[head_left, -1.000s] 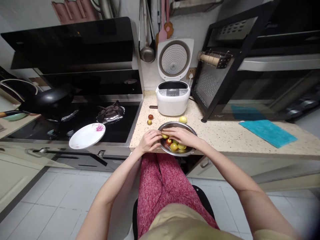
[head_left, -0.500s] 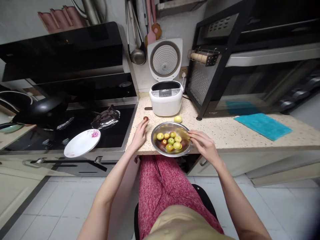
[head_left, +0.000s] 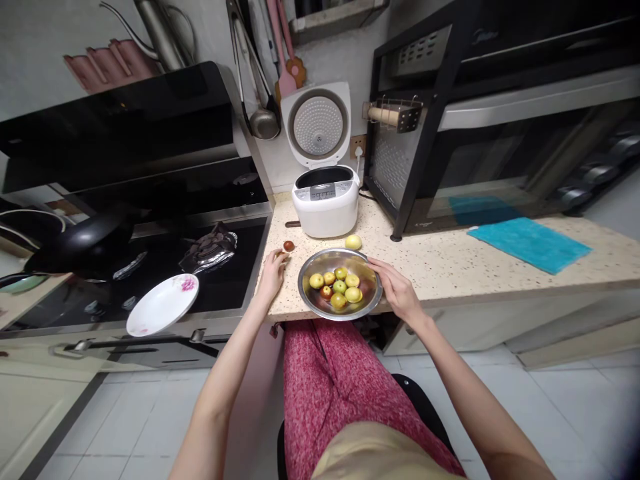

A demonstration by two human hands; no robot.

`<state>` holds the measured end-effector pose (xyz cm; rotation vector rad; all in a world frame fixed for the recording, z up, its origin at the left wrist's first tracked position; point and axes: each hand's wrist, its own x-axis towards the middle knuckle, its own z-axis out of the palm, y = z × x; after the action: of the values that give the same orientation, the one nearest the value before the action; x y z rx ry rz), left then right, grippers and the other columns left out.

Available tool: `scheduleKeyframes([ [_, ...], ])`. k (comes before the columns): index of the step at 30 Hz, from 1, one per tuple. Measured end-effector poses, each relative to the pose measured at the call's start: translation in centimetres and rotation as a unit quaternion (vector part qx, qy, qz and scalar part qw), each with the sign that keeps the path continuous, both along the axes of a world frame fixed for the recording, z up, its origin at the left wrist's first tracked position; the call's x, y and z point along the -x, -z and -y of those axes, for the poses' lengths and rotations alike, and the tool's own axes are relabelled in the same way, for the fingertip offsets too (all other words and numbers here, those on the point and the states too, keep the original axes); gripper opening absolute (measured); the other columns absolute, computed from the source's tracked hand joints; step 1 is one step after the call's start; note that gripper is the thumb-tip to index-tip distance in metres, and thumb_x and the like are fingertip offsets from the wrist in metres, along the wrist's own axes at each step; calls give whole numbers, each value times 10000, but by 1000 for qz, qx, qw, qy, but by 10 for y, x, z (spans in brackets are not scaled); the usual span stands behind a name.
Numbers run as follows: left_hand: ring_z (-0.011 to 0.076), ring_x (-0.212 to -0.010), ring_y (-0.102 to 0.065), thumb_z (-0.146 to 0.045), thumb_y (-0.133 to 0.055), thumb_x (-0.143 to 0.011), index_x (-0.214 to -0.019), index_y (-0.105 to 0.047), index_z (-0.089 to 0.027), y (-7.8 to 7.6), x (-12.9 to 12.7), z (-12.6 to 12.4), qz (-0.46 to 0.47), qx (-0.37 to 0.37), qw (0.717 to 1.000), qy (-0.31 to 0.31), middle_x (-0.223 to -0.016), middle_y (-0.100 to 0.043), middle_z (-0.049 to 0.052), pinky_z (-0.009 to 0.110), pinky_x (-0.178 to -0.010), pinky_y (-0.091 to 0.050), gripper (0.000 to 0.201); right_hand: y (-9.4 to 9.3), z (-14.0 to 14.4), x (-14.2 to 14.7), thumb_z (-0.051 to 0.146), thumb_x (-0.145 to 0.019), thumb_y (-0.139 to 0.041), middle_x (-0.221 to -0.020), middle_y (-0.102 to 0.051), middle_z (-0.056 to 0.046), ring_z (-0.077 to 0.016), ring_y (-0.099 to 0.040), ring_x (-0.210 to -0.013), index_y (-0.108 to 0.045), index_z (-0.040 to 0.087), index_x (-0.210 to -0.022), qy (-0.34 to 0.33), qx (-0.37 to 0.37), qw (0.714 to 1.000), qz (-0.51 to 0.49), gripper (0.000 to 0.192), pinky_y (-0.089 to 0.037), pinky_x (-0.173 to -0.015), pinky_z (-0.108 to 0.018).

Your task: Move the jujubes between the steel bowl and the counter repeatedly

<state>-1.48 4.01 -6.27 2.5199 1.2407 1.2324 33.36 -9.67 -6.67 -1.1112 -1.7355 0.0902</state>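
Your left hand (head_left: 273, 270) lies flat on the desk (head_left: 450, 267), fingers loosely together, holding nothing, just short of a small dark-red fruit (head_left: 289, 246); your right hand (head_left: 395, 288) rests open against the rim of the steel bowl (head_left: 370, 293), which sits near the desk's front edge with yellow-green fruits (head_left: 340, 287) inside; one yellow fruit (head_left: 353, 242) lies behind the bowl, before the white rice cooker (head_left: 326, 208).

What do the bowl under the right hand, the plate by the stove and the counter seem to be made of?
Bowl: probably stainless steel, with a shiny grey wall that mirrors the fruit; the right hand touches its rim. Plate: apparently glazed ceramic, glossy white with a pink flower print. Counter: looks like speckled beige stone or composite, smooth.
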Motion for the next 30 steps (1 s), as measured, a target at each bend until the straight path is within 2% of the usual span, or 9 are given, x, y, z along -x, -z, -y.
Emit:
scheduleKeyframes([
  [5, 244, -1123, -662, -175, -547, -997, -1092, -714, -191, -1, 2, 2, 39, 5, 999, -28, -1187, -626, 116, 453, -1023, -583, 193, -3, -8, 2, 315, -1101, -335, -1419, -674, -83, -237, -629, -1341, -687, 236, -1345, -12, 1, 1000, 3, 436, -517, -1178, -489],
  [8, 210, -1020, -678, -240, -558, -1012, -1074, -716, -185, -12, 0, 10, 81, 30, 996, -14, -1108, -632, 98, 379, -923, -620, 178, -4, -7, 3, 316, -1101, -326, -1477, -633, -69, -245, -583, -1396, -655, 248, -1402, -22, 6, 1000, 21, 451, -481, -1208, -518],
  [10, 197, -1022, -684, -267, -552, -1026, -1117, -711, -191, -27, -4, 19, 113, 42, 993, 9, -1128, -633, 95, 345, -886, -629, 198, -4, -5, 3, 312, -1100, -325, -1501, -613, -65, -246, -546, -1433, -635, 247, -1427, -32, 4, 999, 36, 455, -459, -1223, -537],
  [13, 210, -1118, -670, -290, -556, -1040, -1197, -702, -221, -58, -12, 40, 127, 35, 990, 42, -1206, -645, 97, 350, -921, -614, 225, -4, -3, 3, 304, -1100, -331, -1500, -615, -60, -241, -519, -1457, -631, 247, -1428, -38, -2, 998, 48, 448, -449, -1226, -555],
  [16, 219, -1137, -666, -307, -581, -1039, -1211, -705, -231, -85, -22, 62, 66, 65, 985, 144, -1204, -675, 95, 357, -944, -599, 225, -5, -3, 4, 295, -1099, -332, -1493, -620, -67, -246, -526, -1450, -646, 241, -1411, -38, -5, 998, 45, 445, -457, -1218, -566],
  [18, 230, -1137, -671, -310, -586, -1039, -1209, -709, -225, -96, -28, 73, 1, 91, 973, 213, -1188, -694, 102, 390, -992, -583, 226, -5, -3, 5, 293, -1098, -333, -1488, -624, -63, -247, -540, -1438, -658, 249, -1397, -36, -2, 999, 39, 444, -464, -1213, -568],
  [20, 238, -1133, -683, -313, -591, -1036, -1210, -712, -221, -99, -32, 81, -53, 121, 954, 267, -1184, -707, 106, 411, -1012, -576, 231, -6, -2, 5, 290, -1097, -335, -1485, -627, -53, -242, -550, -1429, -666, 261, -1385, -34, 3, 999, 34, 440, -472, -1210, -562],
  [22, 238, -1133, -695, -307, -600, -1031, -1211, -716, -224, -98, -35, 86, -88, 146, 941, 293, -1192, -716, 103, 411, -1009, -581, 230, -6, -2, 5, 284, -1095, -338, -1484, -629, -48, -236, -553, -1426, -672, 264, -1375, -34, 4, 999, 30, 437, -475, -1209, -555],
  [30, 228, -1157, -734, -261, -577, -1039, -1172, -772, -251, -95, -40, 89, -138, 190, 919, 315, -1197, -780, 68, 403, -1045, -584, 237, -6, -1, 6, 258, -1084, -371, -1475, -636, -45, -238, -566, -1414, -684, 265, -1362, -34, -4, 999, 17, 418, -483, -1208, -540],
])
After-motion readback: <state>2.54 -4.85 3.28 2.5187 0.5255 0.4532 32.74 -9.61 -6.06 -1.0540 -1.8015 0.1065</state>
